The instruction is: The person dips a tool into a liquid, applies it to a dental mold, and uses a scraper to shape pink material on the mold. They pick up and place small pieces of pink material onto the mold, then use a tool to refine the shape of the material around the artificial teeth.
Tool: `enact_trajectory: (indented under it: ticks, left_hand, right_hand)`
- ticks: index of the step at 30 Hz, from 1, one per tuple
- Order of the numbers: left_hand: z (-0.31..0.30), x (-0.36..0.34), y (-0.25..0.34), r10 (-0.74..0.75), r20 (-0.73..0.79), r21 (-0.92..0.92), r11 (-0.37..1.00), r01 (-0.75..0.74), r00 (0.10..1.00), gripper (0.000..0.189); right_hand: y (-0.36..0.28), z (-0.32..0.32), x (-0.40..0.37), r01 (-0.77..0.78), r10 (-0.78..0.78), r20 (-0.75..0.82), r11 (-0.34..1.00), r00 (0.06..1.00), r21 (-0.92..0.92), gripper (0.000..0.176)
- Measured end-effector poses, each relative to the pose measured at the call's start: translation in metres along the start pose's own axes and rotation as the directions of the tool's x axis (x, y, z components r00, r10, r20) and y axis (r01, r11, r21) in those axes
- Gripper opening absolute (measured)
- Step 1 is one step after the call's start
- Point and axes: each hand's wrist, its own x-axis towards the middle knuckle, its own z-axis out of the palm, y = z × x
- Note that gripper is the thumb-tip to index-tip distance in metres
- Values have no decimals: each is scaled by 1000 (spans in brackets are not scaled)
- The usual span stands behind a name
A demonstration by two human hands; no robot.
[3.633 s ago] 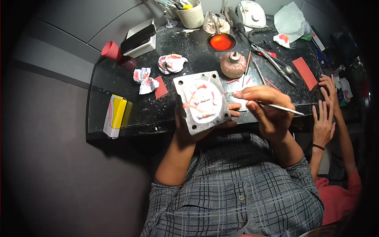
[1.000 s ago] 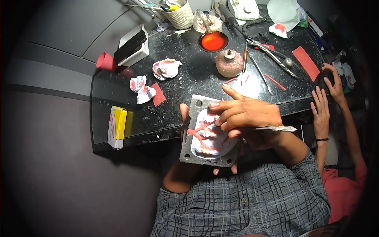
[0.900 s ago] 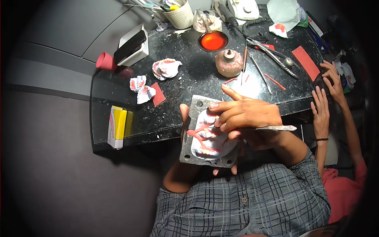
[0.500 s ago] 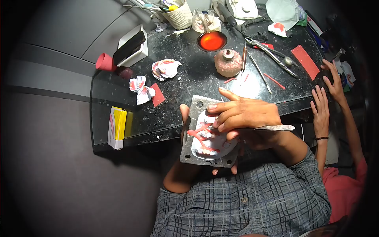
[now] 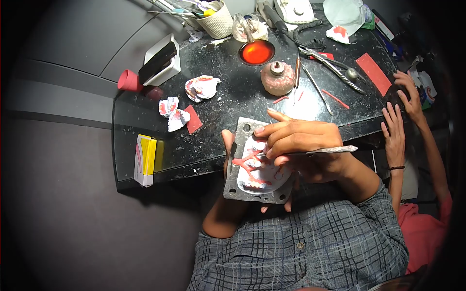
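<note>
Just off the near edge of the black table [image 5: 213, 138], a square metal plate [image 5: 236, 182] is held tilted, with its bed of white plaster [image 5: 264, 178] and branching pink wax [image 5: 246, 164] turned upward. It is gripped from beneath by the left hand [image 5: 226, 147]: the thumb is hooked over the left rim and fingertips are seen curling out under the near edge, while the palm is hidden. The right hand [image 5: 302, 140] is laid across the right part of the plate. Its fingers are closed round a slim metal instrument [image 5: 326, 151], whose tip is set against the plaster beside the wax.

Several risks can be judged from this. The plate is carried by one hand and is not rested on the table, so it could be tipped or slid out of the grip by a hard push from the tip. The wax branches look thin and could be snapped or gouged if the tip is skidded sideways. The left thumb lies on the side toward which the tip points and could be jabbed.

Farther off, a pinkish spirit lamp [image 5: 277, 77] and a red-filled dish [image 5: 256, 52] are set toward the far side, with plaster casts [image 5: 201, 87] to the left. Another person's hands [image 5: 394, 133] are rested at the right edge, near enough for the working arm to be jogged.
</note>
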Motion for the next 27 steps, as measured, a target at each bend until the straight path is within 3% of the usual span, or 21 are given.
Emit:
enact_trajectory:
  ticks: [3, 5, 8, 18, 21, 24, 26, 27]
  left_hand:
    - [2, 2, -1, 41, -93, -101, 994, -50, 995, 95]
    - [-2, 1, 1, 52, -115, 21, 999, -50, 992, 95]
    - [5, 3, 1, -6, -77, 12, 1000, 7, 997, 93]
    - [7, 6, -5, 14, -93, -138, 990, -27, 996, 83]
    - [-6, 3, -1, 34, -52, 16, 999, -33, 998, 81]
    - [-10, 1, 6, -83, -12, 74, 994, 83, 997, 87]
    - [-5, 2, 10, -260, 22, 294, 925, 242, 965, 98]
    - [0, 2, 5, -208, -26, 193, 959, 209, 978, 106]
  right_hand:
    - [0, 1, 0, -3, 3, -5, 1000, 1000, 5, 15]
    - [2, 2, -1, -9, 9, -13, 1000, 1000, 23, 14]
    - [3, 3, -3, -13, 14, -26, 999, 1000, 47, 14]
    - [7, 4, -4, -13, 17, -40, 994, 999, 110, 16]
    - [8, 1, -5, -35, 39, -21, 988, 999, 149, 17]
    - [6, -3, -5, -58, 57, 9, 986, 998, 159, 20]
    - [9, -4, -8, -81, 89, -22, 967, 996, 240, 21]
    - [11, -6, -8, -104, 124, -43, 941, 991, 321, 22]
